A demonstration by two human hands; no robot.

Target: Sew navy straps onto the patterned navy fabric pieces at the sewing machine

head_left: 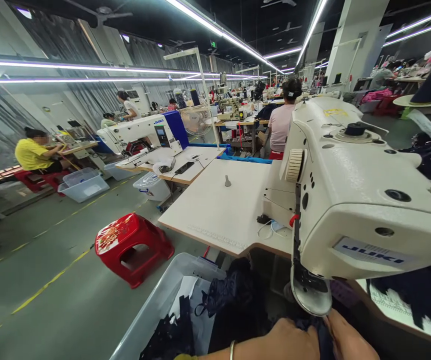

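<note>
At the bottom edge, my left hand (288, 341), with a bangle at the wrist, is closed on dark navy fabric (325, 341). On the other side of that fabric, my right hand (350, 335) presses against it with closed fingers; the fingertips are partly hidden. Both hands are just below the rounded metal end (313, 300) of a white Juki sewing machine (365, 200). To their left, a clear plastic bin (151, 305) holds more dark navy garments (234, 290) and some white paper.
A white worktable (215, 210) extends beyond the machine, with a small grey piece (228, 181) on it. A red stool (133, 245) stands on the floor at left. Another Juki machine (151, 132) is farther back. Several people work around the room. Dark fabric (421, 290) lies at right.
</note>
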